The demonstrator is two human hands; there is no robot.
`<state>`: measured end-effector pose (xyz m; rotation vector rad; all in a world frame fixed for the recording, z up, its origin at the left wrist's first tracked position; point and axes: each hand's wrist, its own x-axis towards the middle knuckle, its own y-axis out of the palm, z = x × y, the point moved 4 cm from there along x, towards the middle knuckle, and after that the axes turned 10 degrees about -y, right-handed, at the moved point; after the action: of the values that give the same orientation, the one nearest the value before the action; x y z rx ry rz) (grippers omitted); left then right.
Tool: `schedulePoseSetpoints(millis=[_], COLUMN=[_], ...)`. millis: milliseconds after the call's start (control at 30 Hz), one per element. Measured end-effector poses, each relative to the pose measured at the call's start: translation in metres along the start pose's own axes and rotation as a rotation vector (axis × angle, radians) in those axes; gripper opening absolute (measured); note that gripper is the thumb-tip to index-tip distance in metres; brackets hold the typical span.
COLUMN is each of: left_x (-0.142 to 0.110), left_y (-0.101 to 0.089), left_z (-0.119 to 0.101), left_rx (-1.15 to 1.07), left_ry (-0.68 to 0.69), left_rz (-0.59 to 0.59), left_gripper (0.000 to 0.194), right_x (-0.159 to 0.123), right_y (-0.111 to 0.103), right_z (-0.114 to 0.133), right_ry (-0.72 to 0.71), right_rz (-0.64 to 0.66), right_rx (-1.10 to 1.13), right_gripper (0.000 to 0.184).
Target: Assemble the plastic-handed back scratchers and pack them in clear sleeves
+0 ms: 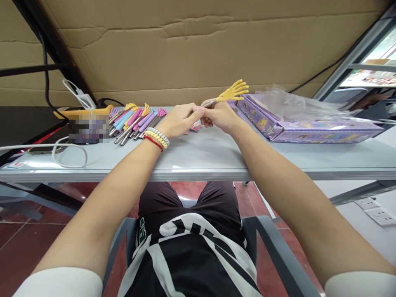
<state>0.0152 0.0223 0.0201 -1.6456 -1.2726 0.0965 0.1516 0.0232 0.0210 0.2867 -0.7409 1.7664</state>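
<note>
Both my hands meet over the grey table (198, 156) and hold one yellow hand-shaped back scratcher (232, 92) with a metal stem. My left hand (181, 119), with bracelets on its wrist, pinches the stem's near end with closed fingers. Fingers curled, my right hand (219, 115) grips the stem just beside it. The yellow claw points up and to the right, above the table. To the left of my hands lies a pile of several more back scratchers (133, 119) in pink, blue, purple and yellow.
A long purple printed box (297, 126) with clear plastic wrap (291, 103) on it lies at the right. A yellow tray (83, 112), a blurred object and white cables (62, 154) are at the left. A cardboard wall stands behind. Small pink scraps lie under my hands.
</note>
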Motion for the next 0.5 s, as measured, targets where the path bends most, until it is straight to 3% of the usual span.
schedulePoseSetpoints(millis=[267, 500], left_x=[-0.0009, 0.003], left_y=[0.0049, 0.0003], left_z=[-0.0007, -0.0043], left_rx=[-0.08, -0.009], left_ry=[0.066, 0.005], left_rz=[0.153, 0.079], left_gripper=[0.065, 0.069], right_x=[-0.0031, -0.0023], right_y=[0.0018, -0.0012], right_z=[0.0013, 0.0061], right_ry=[-0.011, -0.109], right_rz=[0.077, 0.048], right_rx=[-0.082, -0.104], right_gripper=[0.037, 0.04])
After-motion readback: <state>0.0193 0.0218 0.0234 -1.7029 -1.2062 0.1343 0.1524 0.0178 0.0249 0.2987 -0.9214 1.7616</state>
